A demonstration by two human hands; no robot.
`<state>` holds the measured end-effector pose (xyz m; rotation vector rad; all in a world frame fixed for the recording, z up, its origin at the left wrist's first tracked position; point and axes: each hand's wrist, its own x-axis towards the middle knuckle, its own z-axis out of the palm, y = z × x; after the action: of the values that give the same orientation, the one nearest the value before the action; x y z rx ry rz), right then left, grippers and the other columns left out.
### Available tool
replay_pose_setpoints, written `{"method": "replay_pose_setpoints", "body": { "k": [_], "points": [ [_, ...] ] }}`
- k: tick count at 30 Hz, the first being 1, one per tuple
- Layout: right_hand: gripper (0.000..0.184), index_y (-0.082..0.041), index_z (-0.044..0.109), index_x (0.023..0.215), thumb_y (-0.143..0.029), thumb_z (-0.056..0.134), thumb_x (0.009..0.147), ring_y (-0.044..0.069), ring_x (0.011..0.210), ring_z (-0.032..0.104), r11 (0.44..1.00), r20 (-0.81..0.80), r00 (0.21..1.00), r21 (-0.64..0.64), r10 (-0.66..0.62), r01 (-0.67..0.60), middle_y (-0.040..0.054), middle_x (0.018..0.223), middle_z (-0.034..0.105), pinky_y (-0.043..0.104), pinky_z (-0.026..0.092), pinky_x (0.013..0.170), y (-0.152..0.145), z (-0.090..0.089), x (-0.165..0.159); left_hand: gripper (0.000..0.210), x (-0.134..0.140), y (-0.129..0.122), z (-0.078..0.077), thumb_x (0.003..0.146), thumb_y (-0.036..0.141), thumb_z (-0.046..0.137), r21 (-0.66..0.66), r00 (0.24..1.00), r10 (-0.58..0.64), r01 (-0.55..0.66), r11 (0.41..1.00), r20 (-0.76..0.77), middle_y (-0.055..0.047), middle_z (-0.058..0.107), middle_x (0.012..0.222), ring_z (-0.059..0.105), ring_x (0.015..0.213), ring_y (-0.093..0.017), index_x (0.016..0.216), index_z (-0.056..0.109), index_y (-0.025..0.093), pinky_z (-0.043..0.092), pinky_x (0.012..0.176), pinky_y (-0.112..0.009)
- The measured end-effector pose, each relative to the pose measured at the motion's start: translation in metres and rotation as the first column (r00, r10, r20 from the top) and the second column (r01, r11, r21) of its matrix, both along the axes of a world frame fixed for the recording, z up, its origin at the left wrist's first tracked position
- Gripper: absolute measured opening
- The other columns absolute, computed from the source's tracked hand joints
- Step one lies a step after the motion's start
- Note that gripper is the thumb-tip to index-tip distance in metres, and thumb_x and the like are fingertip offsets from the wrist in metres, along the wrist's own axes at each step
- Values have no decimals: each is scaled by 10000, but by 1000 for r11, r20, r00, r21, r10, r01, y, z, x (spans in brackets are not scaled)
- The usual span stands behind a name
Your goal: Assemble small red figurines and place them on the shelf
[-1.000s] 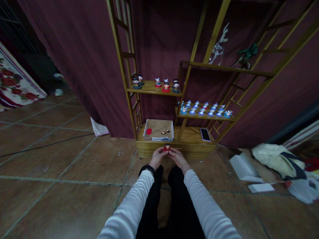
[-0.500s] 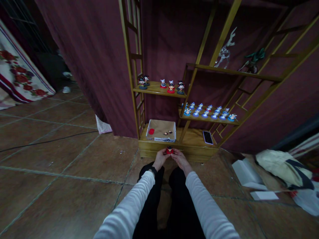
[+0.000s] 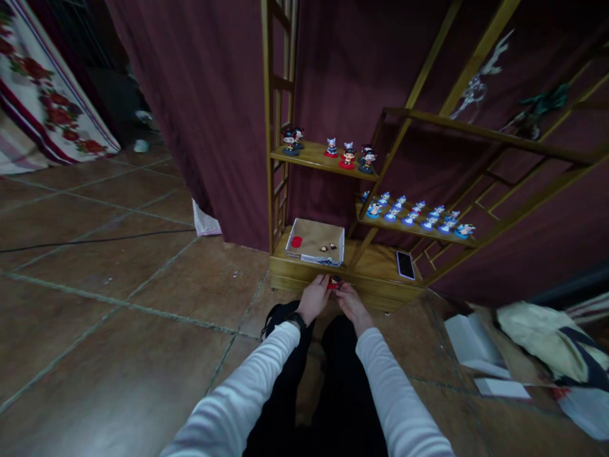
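A small red figurine with a dark head is held between my two hands, in front of the cabinet's low base. My left hand grips it from the left, fingers closed on its side. From the right, my right hand pinches it with bent fingers. Just beyond them stands a shallow box on the bottom shelf. Inside it lie a red disc and two small dark pieces. The figurine's finer details are too small to make out.
Several figurines stand on the upper left shelf, and rows of blue-white ones on the right shelf. A phone lies on the bottom shelf. Higher up are a clear deer ornament and a dark green one. White boxes rest on the floor at right.
The figurine has turned and tilted in my hands, its dark head now toward the right. My view has shifted a little, so the cabinet's upper part appears farther right.
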<state>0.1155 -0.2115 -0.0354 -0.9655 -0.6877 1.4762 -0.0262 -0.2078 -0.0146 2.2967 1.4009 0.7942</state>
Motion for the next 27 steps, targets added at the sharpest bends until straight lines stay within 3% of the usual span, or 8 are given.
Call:
{"method": "replay_pose_setpoints", "body": {
  "k": [6, 15, 27],
  "points": [
    [293, -241, 614, 824, -93, 678, 580, 125, 805, 627, 999, 66, 997, 14, 29, -30, -34, 854, 683, 261, 475, 795, 1, -3, 2, 421, -5, -2, 4, 918, 249, 369, 99, 990, -43, 56, 994, -133, -128, 541, 1149, 571, 1013, -211, 1329, 393, 159, 454, 865, -317],
    [334, -256, 619, 842, -112, 669, 546, 190, 953, 620, 999, 169, 985, -35, 17, -11, -14, 932, 695, 339, 469, 868, 1, -4, 2, 463, -5, -4, -2, 865, 139, 412, 63, 994, -100, 103, 993, -47, -174, 523, 1187, 541, 1077, -246, 1327, 392, 121, 417, 908, -344],
    [407, -248, 634, 891, -107, 705, 516, 188, 946, 618, 999, 150, 989, -35, 15, -10, -7, 934, 698, 338, 454, 889, -4, 0, -1, 492, -3, -12, 1, 852, 62, 365, 81, 988, -78, 90, 993, -137, -180, 523, 1164, 556, 1047, -249, 1342, 349, 100, 433, 866, -348]
  ]
}}
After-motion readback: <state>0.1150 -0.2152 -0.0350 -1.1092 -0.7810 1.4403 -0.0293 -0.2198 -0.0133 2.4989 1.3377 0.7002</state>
